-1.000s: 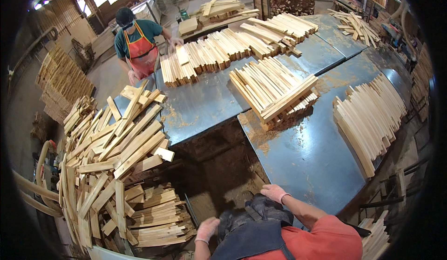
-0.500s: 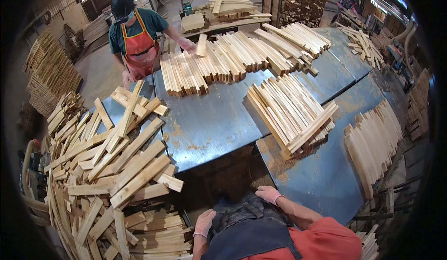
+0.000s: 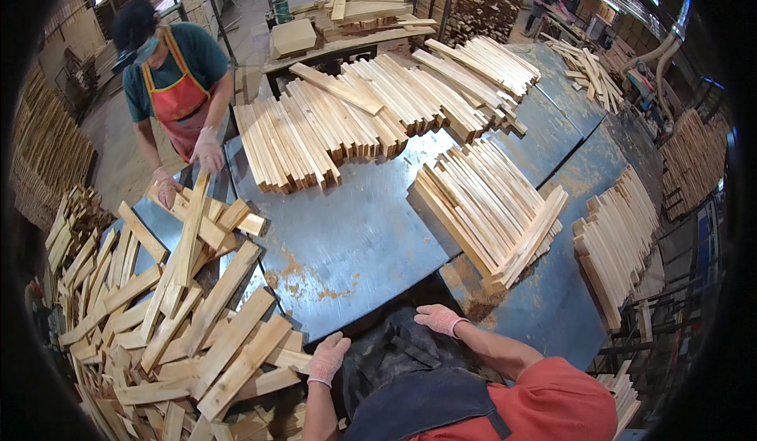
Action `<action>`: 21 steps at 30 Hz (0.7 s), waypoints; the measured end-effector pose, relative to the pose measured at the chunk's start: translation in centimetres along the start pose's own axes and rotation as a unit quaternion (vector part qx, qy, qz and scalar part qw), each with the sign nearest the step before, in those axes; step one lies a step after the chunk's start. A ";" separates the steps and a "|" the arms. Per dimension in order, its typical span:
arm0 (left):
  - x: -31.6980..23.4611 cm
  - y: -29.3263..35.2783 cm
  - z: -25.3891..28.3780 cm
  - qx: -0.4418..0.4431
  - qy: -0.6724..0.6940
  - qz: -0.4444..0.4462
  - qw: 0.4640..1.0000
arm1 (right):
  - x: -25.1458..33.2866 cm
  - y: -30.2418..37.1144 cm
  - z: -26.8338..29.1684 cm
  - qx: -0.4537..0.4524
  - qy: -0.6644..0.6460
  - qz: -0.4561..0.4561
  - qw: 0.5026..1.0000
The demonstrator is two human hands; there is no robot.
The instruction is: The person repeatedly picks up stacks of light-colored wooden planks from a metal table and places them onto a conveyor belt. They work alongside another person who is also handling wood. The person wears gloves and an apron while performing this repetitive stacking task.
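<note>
Left hand (image 3: 329, 358) and right hand (image 3: 440, 319): apart, relaxed, nothing visibly gripped. Loose boards (image 3: 244, 368) lie heaped to the left, nearer the left hand; the closest long axes run near-left to far-right. Right hand is near the blue desk (image 3: 544, 327).

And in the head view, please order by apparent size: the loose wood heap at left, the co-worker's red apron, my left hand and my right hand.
1. Loose wood heap
2. Co-worker's red apron
3. Left hand and right hand: too alike to rank
</note>
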State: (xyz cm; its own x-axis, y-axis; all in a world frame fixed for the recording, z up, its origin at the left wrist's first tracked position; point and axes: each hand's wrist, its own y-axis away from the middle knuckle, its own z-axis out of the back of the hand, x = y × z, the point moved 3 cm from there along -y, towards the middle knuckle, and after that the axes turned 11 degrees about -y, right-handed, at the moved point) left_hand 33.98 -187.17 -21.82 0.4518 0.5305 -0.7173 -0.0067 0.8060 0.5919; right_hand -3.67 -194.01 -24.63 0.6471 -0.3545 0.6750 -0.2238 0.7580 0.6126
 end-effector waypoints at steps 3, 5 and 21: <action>-2.0 -1.3 -0.3 0.014 -0.020 0.049 0.999 | 1.3 -6.6 2.9 0.025 0.105 0.163 0.981; -2.2 -2.4 -0.7 0.017 -0.030 0.045 0.998 | 2.5 -12.7 5.5 -0.013 0.069 0.185 0.980; -18.6 -13.9 1.8 0.050 0.050 0.215 0.974 | 31.4 -55.7 36.5 -0.429 0.129 0.154 0.881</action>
State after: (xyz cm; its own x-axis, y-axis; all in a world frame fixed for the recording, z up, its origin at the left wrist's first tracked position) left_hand 27.24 -208.69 -16.02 0.3375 0.8400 -0.4249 -0.0868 0.4773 0.8745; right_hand 2.53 -267.37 -22.51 0.8208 -0.0077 0.5711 0.1443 0.9703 -0.1943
